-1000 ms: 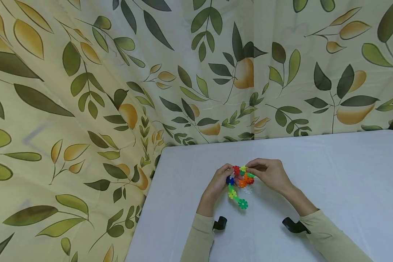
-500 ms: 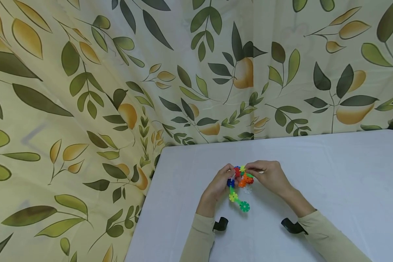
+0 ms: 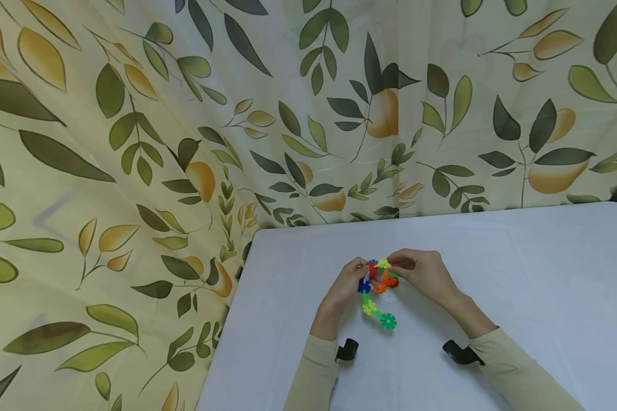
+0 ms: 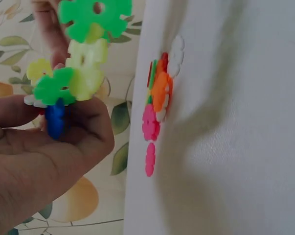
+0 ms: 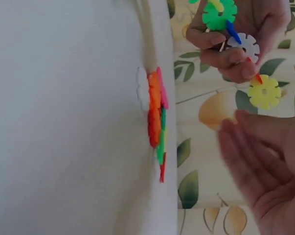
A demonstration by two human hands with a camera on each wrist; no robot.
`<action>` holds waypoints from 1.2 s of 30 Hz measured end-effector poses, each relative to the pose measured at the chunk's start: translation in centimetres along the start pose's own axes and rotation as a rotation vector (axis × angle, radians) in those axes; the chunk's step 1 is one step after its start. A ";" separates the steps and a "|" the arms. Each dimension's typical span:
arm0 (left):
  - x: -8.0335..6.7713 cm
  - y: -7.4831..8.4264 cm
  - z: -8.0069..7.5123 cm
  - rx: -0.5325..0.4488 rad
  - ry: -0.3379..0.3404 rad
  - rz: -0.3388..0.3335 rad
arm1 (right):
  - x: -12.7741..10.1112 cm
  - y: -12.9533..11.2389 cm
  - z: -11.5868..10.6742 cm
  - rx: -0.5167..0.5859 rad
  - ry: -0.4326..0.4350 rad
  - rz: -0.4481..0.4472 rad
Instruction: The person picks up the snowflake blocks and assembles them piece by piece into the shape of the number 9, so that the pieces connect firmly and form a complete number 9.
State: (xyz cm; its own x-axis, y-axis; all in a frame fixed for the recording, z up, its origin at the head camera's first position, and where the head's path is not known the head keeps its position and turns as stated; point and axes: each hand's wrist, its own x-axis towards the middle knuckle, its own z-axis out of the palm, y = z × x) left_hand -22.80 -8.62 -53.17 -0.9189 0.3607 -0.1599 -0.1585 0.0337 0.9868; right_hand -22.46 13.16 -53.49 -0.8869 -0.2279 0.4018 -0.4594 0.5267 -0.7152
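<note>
At frame centre, the left hand (image 3: 345, 284) pinches a chain of colourful plastic snowflake discs (image 3: 375, 302), steadying it; the right hand (image 3: 423, 272), fingers loosely apart, reaches its yellow disc (image 5: 264, 91).

The chain of plastic snowflake discs (image 3: 377, 302) runs dark green at its low end, then lime yellow, light green, blue, white, red and yellow towards the top; the loose pile of plastic discs (image 4: 158, 105) shows orange, pink, red, green and white; the counter (image 3: 519, 274) is covered in plain white cloth; the fabric backdrop (image 3: 133, 142) is cream, printed with dark and olive green leaves and golden-orange pears; both sleeves (image 3: 313, 377) are pale beige.
</note>
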 end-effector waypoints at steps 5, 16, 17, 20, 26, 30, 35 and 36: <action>-0.1 0.0 -0.3 0.052 0.044 -0.002 | -0.5 0.8 0.7 -0.083 -0.224 0.126; 0.0 0.2 -0.7 0.016 0.062 -0.057 | -1.1 0.4 2.4 -0.217 -0.353 0.143; 0.0 0.2 -0.8 0.005 0.060 -0.056 | -1.1 0.4 2.4 -0.221 -0.350 0.145; 0.0 0.2 -1.0 -0.028 0.054 -0.050 | -1.1 0.4 2.4 -0.219 -0.344 0.156; 0.1 0.0 -1.5 -0.056 0.010 -0.051 | -1.0 1.0 1.9 -0.108 -0.353 0.176; -0.1 0.1 -1.6 -0.037 -0.005 -0.052 | -0.6 0.5 0.6 -0.001 -0.292 0.229; -0.1 0.1 -1.5 -0.052 -0.035 -0.033 | -0.1 -0.6 -0.9 0.152 -0.146 0.286; 0.0 0.0 -1.5 -0.056 -0.039 -0.030 | -0.1 -0.8 -1.1 0.193 -0.129 0.300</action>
State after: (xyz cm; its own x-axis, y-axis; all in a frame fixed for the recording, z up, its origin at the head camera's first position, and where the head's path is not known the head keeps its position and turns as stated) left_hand -23.32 -10.04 -53.20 -0.8990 0.3960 -0.1871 -0.2067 -0.0069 0.9784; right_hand -21.97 13.65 -52.36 -0.9765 -0.1950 0.0914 -0.1681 0.4244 -0.8898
